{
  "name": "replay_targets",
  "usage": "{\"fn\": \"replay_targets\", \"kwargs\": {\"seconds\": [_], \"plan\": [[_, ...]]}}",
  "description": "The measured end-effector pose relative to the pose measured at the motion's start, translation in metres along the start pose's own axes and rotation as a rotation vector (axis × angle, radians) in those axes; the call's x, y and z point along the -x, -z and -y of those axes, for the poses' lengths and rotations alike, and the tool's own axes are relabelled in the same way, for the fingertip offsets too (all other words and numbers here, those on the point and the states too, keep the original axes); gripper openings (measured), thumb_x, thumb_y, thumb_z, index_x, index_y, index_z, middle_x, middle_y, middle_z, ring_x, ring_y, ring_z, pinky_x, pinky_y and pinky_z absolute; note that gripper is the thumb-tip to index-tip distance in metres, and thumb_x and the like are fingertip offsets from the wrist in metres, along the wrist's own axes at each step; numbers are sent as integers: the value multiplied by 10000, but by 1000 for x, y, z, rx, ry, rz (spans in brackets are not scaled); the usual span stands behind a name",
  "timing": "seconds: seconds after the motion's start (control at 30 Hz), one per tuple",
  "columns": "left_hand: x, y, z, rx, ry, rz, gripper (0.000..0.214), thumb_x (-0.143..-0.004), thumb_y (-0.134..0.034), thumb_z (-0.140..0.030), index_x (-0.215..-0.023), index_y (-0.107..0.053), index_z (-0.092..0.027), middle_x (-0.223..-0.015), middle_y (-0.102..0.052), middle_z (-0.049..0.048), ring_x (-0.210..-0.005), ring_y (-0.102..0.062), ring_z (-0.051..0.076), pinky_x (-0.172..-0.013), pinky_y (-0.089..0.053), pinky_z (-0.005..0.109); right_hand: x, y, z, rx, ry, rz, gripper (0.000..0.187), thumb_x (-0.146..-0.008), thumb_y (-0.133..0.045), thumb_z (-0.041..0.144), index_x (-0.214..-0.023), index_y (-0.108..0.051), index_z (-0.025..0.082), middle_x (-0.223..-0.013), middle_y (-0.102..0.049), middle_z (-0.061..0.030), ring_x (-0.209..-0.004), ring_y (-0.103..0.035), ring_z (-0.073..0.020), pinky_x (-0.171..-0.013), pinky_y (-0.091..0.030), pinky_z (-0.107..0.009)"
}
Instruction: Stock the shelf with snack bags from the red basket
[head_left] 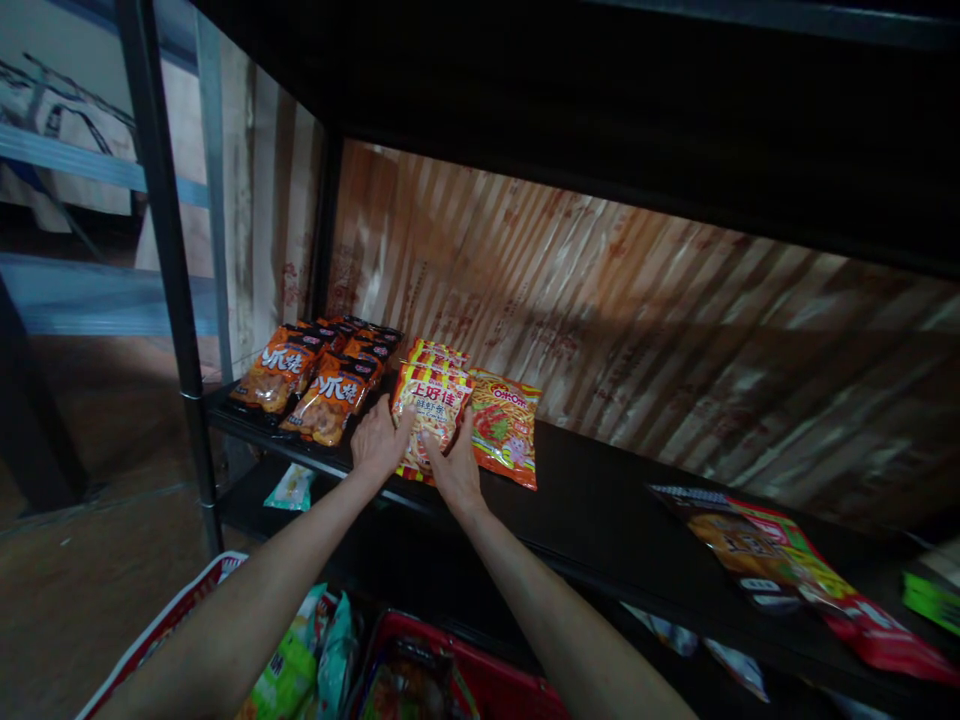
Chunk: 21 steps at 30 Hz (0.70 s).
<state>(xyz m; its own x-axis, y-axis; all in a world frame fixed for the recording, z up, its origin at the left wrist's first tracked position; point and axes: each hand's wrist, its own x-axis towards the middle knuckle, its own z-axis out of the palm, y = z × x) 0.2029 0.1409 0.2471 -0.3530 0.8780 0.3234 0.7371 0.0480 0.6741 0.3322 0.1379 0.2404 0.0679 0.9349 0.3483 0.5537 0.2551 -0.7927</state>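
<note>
A red-and-yellow striped bag of shrimp chips [433, 398] stands leaning back on the black shelf, between my two hands. My left hand [381, 438] grips its left edge, thumb on the front. From the right side, my right hand [456, 468] holds the same bag, its thumb also on the front. A similar striped bag [438, 352] shows just behind it. Touching close on the right is an orange noodle-snack bag [504, 425]. To the left, several orange-and-black snack bags [334, 398] lean in rows.
The black metal shelf [592, 490] runs to the right, where brown and red packets [772, 560] lie flat. A shelf post [169, 220] stands at left. Below are a red basket [510, 690] and green snack bags [289, 675]. A teal-and-white packet [291, 488] lies on the lower shelf.
</note>
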Motion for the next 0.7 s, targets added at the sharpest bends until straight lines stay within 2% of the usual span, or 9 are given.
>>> {"fn": "replay_targets", "kwargs": {"seconds": [0.13, 0.23, 0.43, 0.57, 0.7], "plan": [[8, 1, 1, -41, -64, -64, 566, -932, -304, -428, -1345, -392, -52, -1267, -573, 186, -1142, -561, 269, -956, -415, 365, -2, -6, -7, -38, 50, -29, 914, -766, -559, 527, -1463, -141, 110, -1461, -358, -177, -1320, -391, -298, -1044, -356, -441], [13, 1, 3, -63, -98, -69, 561, -929, -313, -413, -1356, -379, -55, -1286, -560, 184, -1147, -557, 270, -951, -424, 368, -2, -12, -11, -53, 92, -57, 886, -783, -549, 511, -1467, -132, 132, -1424, -423, -157, -1290, -434, -278, -1033, -372, -415], [10, 7, 0, -82, -105, 20, 576, -924, -337, -419, -1395, -333, -88, -1229, -603, 174, -1087, -595, 265, -889, -461, 371, -2, -13, -7, -50, 23, -39, 875, -795, -514, 532, -1464, -130, 118, -1458, -365, -175, -1308, -409, -294, -1043, -356, -435], [9, 8, 1, -144, -114, 9, 613, -924, -323, -472, -1397, -339, -82, -1209, -610, 186, -1076, -598, 294, -880, -460, 398, -2, -11, -6, -29, -21, -7, 885, -781, -524, 555, -1465, -142, 142, -1458, -367, -172, -1289, -432, -309, -1022, -373, -458], [9, 3, 6, -164, -118, -30, 643, -921, -319, -501, -1398, -339, -70, -1178, -624, 192, -1043, -615, 295, -862, -469, 391, -1, -13, -5, -53, -2, -29, 885, -775, -533, 547, -1459, -160, 127, -1442, -386, -184, -1273, -449, -312, -1012, -382, -462]]}}
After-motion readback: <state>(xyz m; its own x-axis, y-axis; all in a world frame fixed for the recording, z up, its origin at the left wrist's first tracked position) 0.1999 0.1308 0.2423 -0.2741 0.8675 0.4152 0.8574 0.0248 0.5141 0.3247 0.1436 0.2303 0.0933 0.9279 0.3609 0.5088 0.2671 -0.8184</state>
